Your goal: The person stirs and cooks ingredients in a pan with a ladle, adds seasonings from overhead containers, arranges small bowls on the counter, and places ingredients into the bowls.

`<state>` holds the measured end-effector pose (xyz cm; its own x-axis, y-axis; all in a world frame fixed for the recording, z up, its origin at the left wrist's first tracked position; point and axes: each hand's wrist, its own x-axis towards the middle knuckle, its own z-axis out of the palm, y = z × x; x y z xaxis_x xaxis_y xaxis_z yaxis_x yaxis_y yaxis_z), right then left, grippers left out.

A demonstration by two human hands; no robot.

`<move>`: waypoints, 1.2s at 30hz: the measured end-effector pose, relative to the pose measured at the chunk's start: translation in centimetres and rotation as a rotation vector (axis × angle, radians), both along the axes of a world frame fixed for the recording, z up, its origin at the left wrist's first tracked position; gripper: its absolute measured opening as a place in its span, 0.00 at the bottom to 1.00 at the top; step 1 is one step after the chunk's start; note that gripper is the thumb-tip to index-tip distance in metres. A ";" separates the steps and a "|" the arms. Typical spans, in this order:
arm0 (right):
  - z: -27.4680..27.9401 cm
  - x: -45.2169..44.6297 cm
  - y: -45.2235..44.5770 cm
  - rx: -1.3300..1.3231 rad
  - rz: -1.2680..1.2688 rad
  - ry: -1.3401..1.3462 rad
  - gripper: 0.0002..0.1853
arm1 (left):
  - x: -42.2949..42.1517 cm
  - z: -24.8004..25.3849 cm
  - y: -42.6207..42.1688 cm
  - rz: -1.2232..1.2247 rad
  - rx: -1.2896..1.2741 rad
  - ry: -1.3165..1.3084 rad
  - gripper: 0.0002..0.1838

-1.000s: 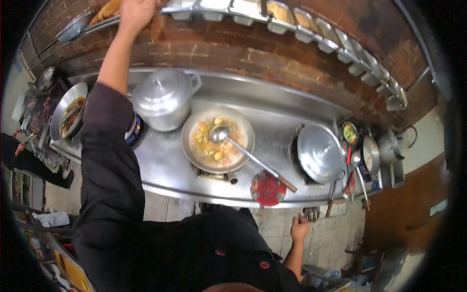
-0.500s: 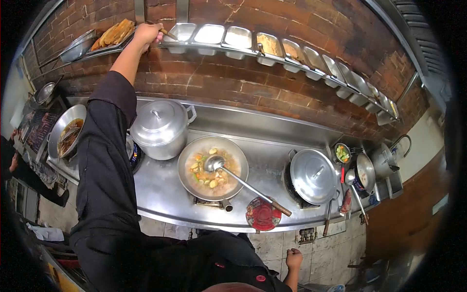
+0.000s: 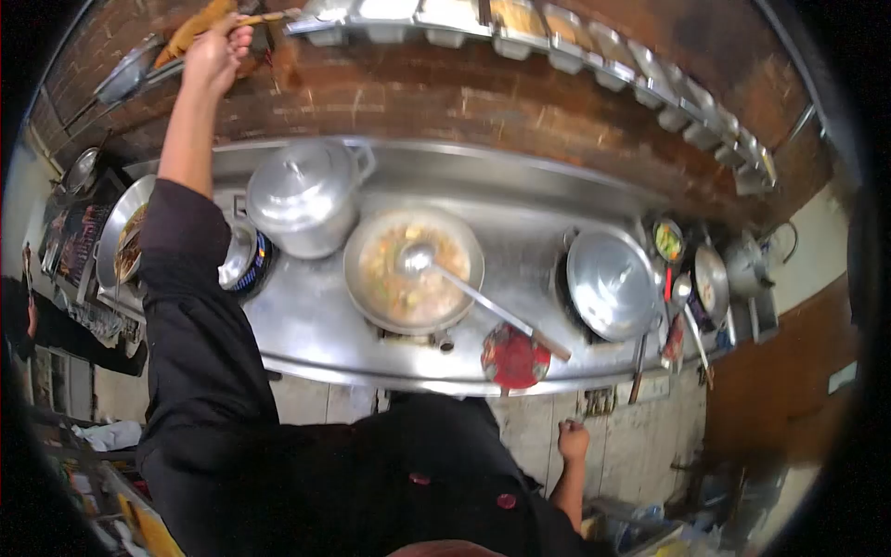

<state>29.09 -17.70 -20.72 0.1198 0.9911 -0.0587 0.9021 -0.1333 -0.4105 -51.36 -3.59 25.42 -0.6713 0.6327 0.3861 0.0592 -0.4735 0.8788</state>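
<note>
My left hand (image 3: 215, 60) is raised high at the upper left, closed around a thin wooden-handled utensil (image 3: 264, 18). Its tip points right, near the first of the metal pans (image 3: 327, 35) on the wall rack; blur hides what kind of utensil it is. Low on the other side, my right hand (image 3: 573, 441) hangs beside my body with fingers curled into a fist, and I see nothing in it. Between them on the counter, a steaming wok (image 3: 357, 302) holds a vegetable stew. A ladle (image 3: 483, 299) rests in it, its wooden handle end over a red dish (image 3: 522, 364).
A lidded stockpot (image 3: 302, 209) stands left of the wok, by a lit burner (image 3: 252, 265). Another lidded pot (image 3: 613, 283) is on the right, with smaller pans (image 3: 710, 283) beyond. Another person's dark-clothed leg (image 3: 88, 353) shows at far left.
My left hand has drawn left with the utensil, away from the first metal pan. The camera view has tilted, so the counter sits higher. My right hand still hangs curled.
</note>
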 end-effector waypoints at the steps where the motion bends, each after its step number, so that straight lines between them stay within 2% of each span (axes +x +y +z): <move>1: 3.7 -1.6 0.3 -0.221 -0.011 0.039 0.19 | -0.4 -1.3 -0.4 0.018 -0.027 -0.065 0.12; 2: 0.9 -0.1 -0.3 -0.034 0.014 0.095 0.18 | 1.0 -2.5 -1.5 -0.052 -0.033 -0.069 0.11; 3: 3.3 -1.4 0.0 -0.127 -0.008 0.058 0.18 | 3.0 -4.2 -3.1 -0.121 -0.040 -0.079 0.11; 4: 1.7 -0.4 -0.1 -0.054 0.040 0.083 0.19 | 4.9 -6.1 -4.3 -0.087 -0.083 -0.143 0.11; 5: 0.3 0.2 0.0 -0.115 -0.066 0.177 0.19 | 6.2 -8.5 -4.9 -0.101 -0.079 -0.204 0.11; 7: 1.5 -0.7 -0.1 -0.113 -0.087 0.173 0.20 | 10.2 -13.7 -6.1 -0.041 -0.098 -0.290 0.11; 9: 3.8 -2.0 -0.4 -0.200 -0.158 0.248 0.20 | 12.7 -19.5 -7.7 -0.016 -0.287 -0.194 0.12; 12: 3.3 -1.7 -0.9 -0.152 -0.148 0.245 0.19 | 16.2 -27.1 -8.6 0.022 -0.490 -0.129 0.11; 14: 3.1 -1.4 -1.3 -0.144 -0.140 0.231 0.20 | 16.7 -32.6 -9.1 -0.093 -0.538 -0.147 0.11; 16: 2.1 -0.8 -1.6 -0.125 -0.124 0.252 0.20 | 18.3 -34.8 -9.5 -0.115 -0.617 -0.132 0.11; 21: 0.7 0.0 -2.7 -0.113 -0.156 0.299 0.19 | 18.8 -35.9 -9.5 -0.135 -0.734 -0.031 0.13; 23: 0.1 0.3 -3.1 -0.076 -0.160 0.316 0.19 | 18.0 -35.5 -9.3 -0.113 -0.766 0.117 0.13; 30: 2.7 -1.3 -3.6 -0.178 -0.220 0.321 0.20 | 17.3 -31.1 -9.1 -0.142 -0.769 0.144 0.12; 33: 1.0 -0.4 -3.7 -0.164 -0.221 0.336 0.20 | 15.4 -27.7 -8.6 -0.158 -0.542 -0.256 0.10; 36: -0.4 0.5 -3.6 -0.137 -0.192 0.306 0.20 | 14.1 -19.8 -7.5 -0.204 -0.187 -0.370 0.10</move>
